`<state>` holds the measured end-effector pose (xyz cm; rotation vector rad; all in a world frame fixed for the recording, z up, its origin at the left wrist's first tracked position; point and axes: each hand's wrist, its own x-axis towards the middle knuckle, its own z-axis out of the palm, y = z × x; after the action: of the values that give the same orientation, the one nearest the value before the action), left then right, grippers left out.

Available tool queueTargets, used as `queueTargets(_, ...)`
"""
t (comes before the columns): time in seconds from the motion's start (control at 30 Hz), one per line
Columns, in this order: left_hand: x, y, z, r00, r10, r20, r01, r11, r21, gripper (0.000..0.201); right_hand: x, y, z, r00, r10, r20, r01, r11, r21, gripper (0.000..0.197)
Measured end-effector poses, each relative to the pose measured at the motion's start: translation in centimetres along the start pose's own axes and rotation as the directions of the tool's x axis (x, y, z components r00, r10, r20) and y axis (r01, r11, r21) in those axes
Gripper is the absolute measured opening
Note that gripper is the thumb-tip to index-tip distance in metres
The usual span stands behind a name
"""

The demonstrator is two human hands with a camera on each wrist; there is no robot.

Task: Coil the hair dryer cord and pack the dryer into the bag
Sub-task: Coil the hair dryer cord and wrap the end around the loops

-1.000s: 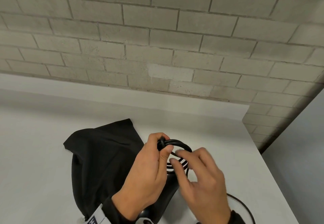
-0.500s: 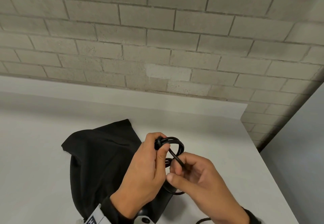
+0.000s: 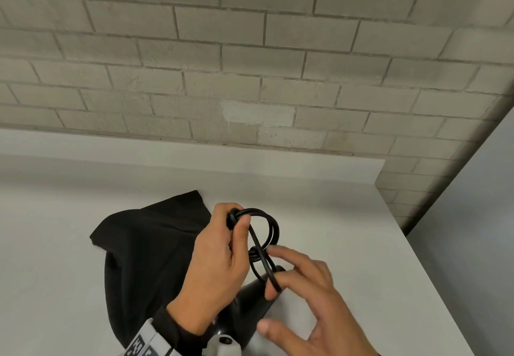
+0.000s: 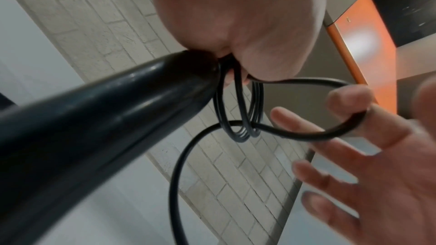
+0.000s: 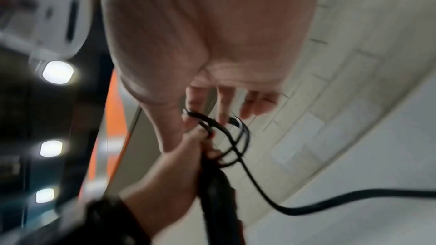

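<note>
The black hair dryer (image 3: 251, 304) hangs under my hands, its handle (image 4: 106, 118) running up into my left hand (image 3: 236, 223). That hand grips the handle's end and pinches several small loops of the black cord (image 3: 271, 229) under the thumb. My right hand (image 3: 303, 291) is just below and to the right, fingers spread, with its index finger (image 4: 349, 100) hooked through a fresh loop of cord (image 4: 306, 135). The loose cord (image 5: 330, 204) trails off to the right. The black cloth bag (image 3: 144, 247) lies flat on the table behind my left hand.
The white table (image 3: 347, 230) ends at a brick wall (image 3: 250, 63) at the back, and its right edge (image 3: 434, 280) drops off close to my right hand. A grey wrist device (image 3: 222, 346) sits on my left forearm.
My right hand left the loops near the left thumb and drew down and to the right, fingers spreading, pulling a new loop of cord out on its index finger. The left hand kept its hold.
</note>
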<state>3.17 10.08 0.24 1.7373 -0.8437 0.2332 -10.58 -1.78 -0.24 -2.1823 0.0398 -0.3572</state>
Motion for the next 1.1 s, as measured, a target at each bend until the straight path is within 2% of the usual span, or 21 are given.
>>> queueTargets(0.03, 0.0, 0.0, 0.0, 1.0, 0.005, 0.01, -0.005, 1.0, -0.013, 0.013, -0.2, 0.4, 0.3, 0.998, -0.04, -0.05, 0.037, 0.997, -0.064, 0.024)
queueTargets(0.07, -0.1, -0.1, 0.1, 1.0, 0.009, 0.017, -0.009, 1.0, -0.021, 0.013, -0.3, 0.8, 0.5, 0.994, -0.072, -0.079, 0.068, 0.996, -0.053, 0.022)
queueTargets(0.17, -0.2, -0.1, 0.5, 0.999, 0.033, 0.014, -0.032, 0.999, -0.015, 0.014, -0.8, 1.3, 0.4, 0.992, -0.033, -0.122, 0.059, 0.974, 0.22, 0.02)
queueTargets(0.23, 0.0, -0.2, 0.5, 0.999, 0.036, 0.002, -0.036, 0.999, -0.007, 0.013, -1.4, 1.3, 0.1, 0.99, 0.008, -0.142, 0.041, 0.939, 0.341, 0.027)
queueTargets(0.3, 0.1, -0.4, 0.5, 0.999, 0.034, -0.002, -0.034, 0.999, 0.001, 0.011, -1.8, 1.2, -0.6, 0.989, 0.095, -0.109, -0.035, 0.889, 0.458, 0.034)
queueTargets(0.37, 0.0, -0.3, 0.7, 0.999, 0.051, 0.017, -0.052, 0.999, 0.011, 0.011, -2.1, 1.1, -1.8, 0.979, 0.195, -0.053, -0.143, 0.853, 0.502, 0.041)
queueTargets(0.43, -0.3, -0.1, 1.0, 0.996, 0.08, 0.043, -0.082, 0.996, 0.036, 0.01, -2.1, 1.0, -3.1, 0.962, 0.268, 0.052, -0.258, 0.829, 0.496, 0.044)
queueTargets(0.53, -0.1, 0.0, 1.1, 0.997, 0.073, 0.02, -0.074, 0.996, 0.042, 0.011, -2.2, 1.2, -4.9, 0.94, 0.28, 0.195, -0.336, 0.853, 0.398, 0.036)
queueTargets(0.6, 0.6, -0.8, 0.4, 0.997, 0.003, -0.076, 0.0, 0.999, 0.043, 0.015, -2.6, 2.0, -5.6, 0.939, 0.257, 0.229, -0.327, 0.873, 0.361, 0.037)
queueTargets(0.63, 0.9, -1.3, -0.1, 0.993, -0.031, -0.112, 0.036, 0.998, 0.048, 0.017, -2.8, 2.6, -5.9, 0.953, 0.211, 0.218, -0.281, 0.884, 0.375, 0.039)
queueTargets(0.7, 1.2, -1.8, -0.9, 0.991, -0.058, -0.121, 0.065, 0.996, 0.054, 0.015, -3.4, 4.2, -5.8, 0.987, 0.096, 0.129, -0.144, 0.881, 0.45, 0.038)
queueTargets(0.77, 0.9, -1.7, -1.0, 0.995, -0.047, -0.089, 0.052, 0.997, 0.055, 0.013, -4.6, 6.3, -5.3, 0.992, 0.122, 0.031, -0.121, 0.861, 0.494, 0.04)
queueTargets(0.8, 0.7, -1.5, -0.9, 0.996, -0.042, -0.075, 0.045, 0.998, 0.049, 0.013, -5.1, 7.0, -5.0, 0.993, 0.114, 0.007, -0.097, 0.81, 0.578, 0.038)
queueTargets(0.83, 0.6, -1.5, -0.7, 0.997, -0.042, -0.068, 0.045, 0.998, 0.043, 0.015, -5.4, 7.5, -4.2, 0.998, 0.063, -0.024, -0.028, 0.709, 0.705, 0.032)
queueTargets(0.87, 0.6, -1.5, -0.6, 0.997, -0.046, -0.067, 0.049, 0.998, 0.04, 0.017, -5.4, 8.1, -3.5, 0.998, 0.016, -0.062, 0.043, 0.547, 0.836, 0.024)
queueTargets(0.9, 0.7, -1.6, -0.5, 0.996, -0.05, -0.069, 0.053, 0.998, 0.042, 0.02, -5.6, 8.4, -3.8, 0.996, 0.064, -0.056, 0.021, 0.452, 0.892, 0.018)
queueTargets(0.93, 0.7, -1.7, -0.4, 0.996, -0.05, -0.069, 0.053, 0.998, 0.046, 0.022, -6.0, 8.6, -3.6, 0.994, 0.107, 0.03, -0.071, 0.41, 0.909, 0.023)
queueTargets(1.0, 0.7, -1.8, -0.5, 0.998, -0.036, -0.052, 0.038, 0.998, 0.044, 0.021, -6.7, 8.1, -4.4, 0.923, 0.38, 0.055, -0.262, 0.519, 0.814, 0.047)
queueTargets(1.03, 0.6, -1.7, -0.5, 0.999, -0.023, -0.031, 0.025, 0.999, 0.039, 0.019, -7.2, 7.8, -5.1, 0.88, 0.463, 0.103, -0.386, 0.571, 0.725, 0.048)
queueTargets(1.07, 0.5, -1.6, -0.4, 1.0, -0.008, -0.009, 0.008, 0.999, 0.039, 0.017, -7.3, 7.2, -6.1, 0.855, 0.492, 0.163, -0.483, 0.644, 0.594, 0.043)
queueTargets(1.1, 0.3, -1.5, -0.3, 1.0, 0.007, 0.011, -0.008, 0.999, 0.049, 0.016, -7.4, 7.0, -7.2, 0.851, 0.492, 0.184, -0.52, 0.739, 0.428, 0.04)
